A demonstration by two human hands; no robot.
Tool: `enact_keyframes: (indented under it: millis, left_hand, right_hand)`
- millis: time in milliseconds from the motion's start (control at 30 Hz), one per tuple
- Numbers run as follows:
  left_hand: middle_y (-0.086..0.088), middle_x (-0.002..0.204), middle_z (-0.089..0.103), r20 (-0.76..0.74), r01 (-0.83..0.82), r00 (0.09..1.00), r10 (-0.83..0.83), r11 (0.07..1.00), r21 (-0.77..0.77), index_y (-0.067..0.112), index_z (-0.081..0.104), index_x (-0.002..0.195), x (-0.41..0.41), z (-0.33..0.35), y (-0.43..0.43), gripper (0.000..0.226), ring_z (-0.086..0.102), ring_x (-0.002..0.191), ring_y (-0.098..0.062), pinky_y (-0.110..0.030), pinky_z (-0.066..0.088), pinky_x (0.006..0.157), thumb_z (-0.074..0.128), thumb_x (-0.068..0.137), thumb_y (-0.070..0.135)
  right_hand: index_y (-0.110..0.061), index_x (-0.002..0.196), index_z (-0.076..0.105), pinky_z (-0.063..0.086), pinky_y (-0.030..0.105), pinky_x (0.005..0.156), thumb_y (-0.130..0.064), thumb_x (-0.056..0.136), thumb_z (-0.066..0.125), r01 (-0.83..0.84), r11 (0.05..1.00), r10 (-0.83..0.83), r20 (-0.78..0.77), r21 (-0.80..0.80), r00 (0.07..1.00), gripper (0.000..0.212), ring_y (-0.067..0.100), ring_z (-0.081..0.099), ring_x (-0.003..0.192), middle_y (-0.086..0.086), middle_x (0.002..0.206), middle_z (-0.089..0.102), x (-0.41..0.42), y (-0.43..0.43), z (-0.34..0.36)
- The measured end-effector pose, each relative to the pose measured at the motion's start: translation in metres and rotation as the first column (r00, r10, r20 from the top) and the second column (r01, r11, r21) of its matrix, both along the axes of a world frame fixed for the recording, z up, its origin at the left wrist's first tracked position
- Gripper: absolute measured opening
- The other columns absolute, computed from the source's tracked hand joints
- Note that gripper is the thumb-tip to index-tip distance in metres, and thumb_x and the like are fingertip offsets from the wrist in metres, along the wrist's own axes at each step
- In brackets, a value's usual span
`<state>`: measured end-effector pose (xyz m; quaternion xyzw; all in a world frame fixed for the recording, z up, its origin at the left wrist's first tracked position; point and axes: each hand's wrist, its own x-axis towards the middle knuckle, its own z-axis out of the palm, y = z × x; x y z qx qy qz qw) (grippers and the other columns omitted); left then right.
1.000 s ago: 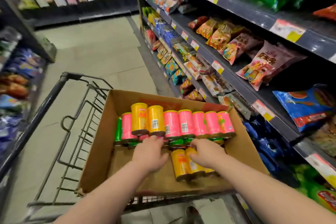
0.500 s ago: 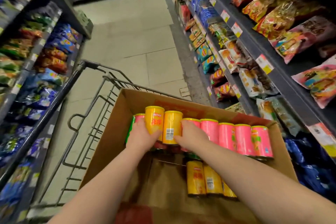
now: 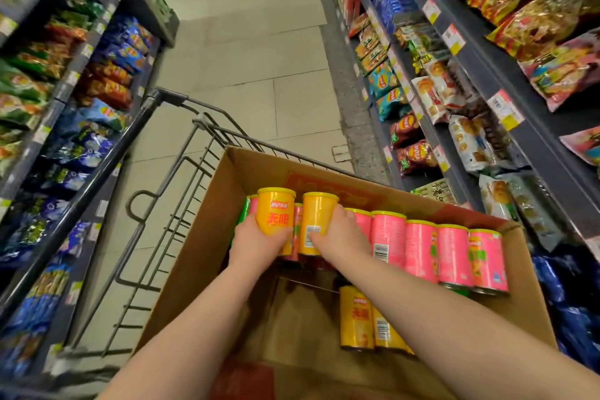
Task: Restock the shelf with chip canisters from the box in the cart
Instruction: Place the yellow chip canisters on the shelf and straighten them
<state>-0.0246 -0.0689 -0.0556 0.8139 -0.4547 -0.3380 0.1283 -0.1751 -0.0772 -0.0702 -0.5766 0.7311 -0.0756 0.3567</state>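
head view: single camera, looking down into the cart point(image 3: 168, 198).
left hand point(image 3: 259, 245): my fingers were curled round the left yellow canister point(image 3: 276, 211), gripping its lower half.
right hand point(image 3: 337, 239): my fingers were wrapped round the right yellow canister point(image 3: 316, 221), low on the body, just above the barcode.
canister position: both were in the far-left part of the box point(image 3: 201, 237), about 11 o'clock from its middle, side by side and just apart.
axis: both were upright with lids up, so the long axis was vertical. Each stood at 12 o'clock from the hand holding it.
pink canisters point(image 3: 422, 250): an upright row ran from my right hand toward 3 o'clock, packed tight.
lying yellow canisters point(image 3: 357, 318): these were flat on the box floor at 5 o'clock, long axis pointing back at me, partly under my right forearm.
shelves: left rack point(image 3: 65, 91) was at 9 o'clock and right rack point(image 3: 487, 81) at 3 o'clock. I couldn't tell which one has the canister slot.
next move (my read): lift both straight up along their axes to clear the box wall, then swing to the side. Each hand is nearer the rack on its own side.
risk (my read): the low grips leave both cans top-heavy, and the right one could clip the pink row.
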Motion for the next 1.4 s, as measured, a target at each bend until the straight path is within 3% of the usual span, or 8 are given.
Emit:
enact_keyframes:
  millis: [100,400,600,833,1000,1100,1300,1400]
  left_hand:
    - [-0.009,0.115,0.058,-0.026,-0.046,0.999,0.046,0.999,-0.003,0.015,0.050,0.125,0.012,0.000,0.011,0.084,0.060,0.098,-0.027,-0.043,0.052,0.087,0.067,0.057,0.062]
    - [-0.007,0.118,0.057,-0.063,-0.037,0.997,0.037,0.999,-0.008,0.016,0.050,0.125,0.022,0.000,0.031,0.067,0.059,0.100,-0.024,-0.036,0.051,0.084,0.073,0.072,0.052]
    - [-0.006,0.116,0.058,-0.128,-0.003,0.992,0.002,1.000,-0.008,0.019,0.050,0.126,0.023,0.010,0.042,0.068,0.060,0.099,-0.023,-0.042,0.053,0.089,0.074,0.072,0.052]
    - [-0.006,0.108,0.063,-0.266,0.039,0.962,-0.055,0.997,-0.065,0.015,0.055,0.118,0.021,0.034,0.064,0.051,0.062,0.097,-0.023,-0.039,0.052,0.089,0.075,0.077,0.039]
    - [-0.006,0.110,0.064,-0.321,0.129,0.934,-0.157,0.986,-0.105,0.018,0.056,0.120,0.018,0.057,0.094,0.076,0.061,0.099,-0.024,-0.035,0.049,0.089,0.066,0.058,0.060]
    - [-0.005,0.106,0.065,-0.364,0.188,0.902,-0.233,0.970,-0.153,0.017,0.058,0.117,0.017,0.066,0.112,0.054,0.061,0.095,-0.022,-0.032,0.048,0.085,0.074,0.074,0.046]
    - [-0.002,0.101,0.061,-0.379,0.356,0.825,-0.419,0.906,-0.227,0.022,0.054,0.111,0.012,0.076,0.152,0.041,0.060,0.095,-0.021,-0.033,0.047,0.085,0.073,0.079,0.041]
    - [-0.001,0.101,0.063,-0.384,0.443,0.774,-0.503,0.864,-0.237,0.020,0.056,0.111,0.009,0.079,0.177,0.042,0.060,0.092,-0.020,-0.031,0.046,0.080,0.072,0.079,0.042]
  right_hand:
    - [-0.015,0.137,0.031,0.044,0.038,0.092,-0.049,0.079,0.068,0.015,0.998,-0.013,0.030,-0.062,0.999,0.078,0.030,0.048,0.123,0.008,0.135,0.046,0.008,0.003,-0.001]
    - [-0.018,0.150,0.005,0.044,0.040,0.094,-0.040,0.074,0.077,0.084,0.996,-0.082,0.057,-0.030,0.995,0.107,0.034,0.046,0.125,0.011,0.143,0.034,0.023,0.003,0.000]
    - [-0.015,0.147,0.021,0.042,0.036,0.097,-0.032,0.071,0.075,0.073,0.997,-0.071,0.156,-0.006,0.985,0.095,0.031,0.045,0.124,0.011,0.140,0.033,0.020,0.019,0.011]
    - [-0.018,0.144,0.027,0.040,0.030,0.093,-0.029,0.074,0.073,0.235,0.972,-0.219,0.268,-0.028,0.938,0.085,0.028,0.049,0.121,0.008,0.136,0.048,-0.002,0.060,0.038]
    - [-0.017,0.148,0.022,0.041,0.031,0.098,-0.029,0.074,0.073,0.353,0.934,-0.325,0.284,-0.052,0.902,0.091,0.025,0.048,0.124,0.007,0.139,0.047,-0.004,0.106,0.064]
    - [-0.020,0.144,0.029,0.045,0.033,0.094,-0.026,0.072,0.074,0.427,0.898,-0.380,0.303,-0.106,0.874,0.085,0.023,0.054,0.115,0.006,0.131,0.052,-0.002,0.139,0.080]
    - [-0.021,0.147,0.025,0.045,0.038,0.095,-0.025,0.075,0.073,0.552,0.819,-0.489,0.315,-0.154,0.814,0.086,0.024,0.050,0.117,0.006,0.134,0.047,0.004,0.210,0.106]
    - [-0.023,0.146,0.023,0.045,0.033,0.082,-0.024,0.079,0.070,0.599,0.788,-0.529,0.342,-0.141,0.776,0.082,0.019,0.050,0.102,0.001,0.123,0.047,0.005,0.249,0.115]
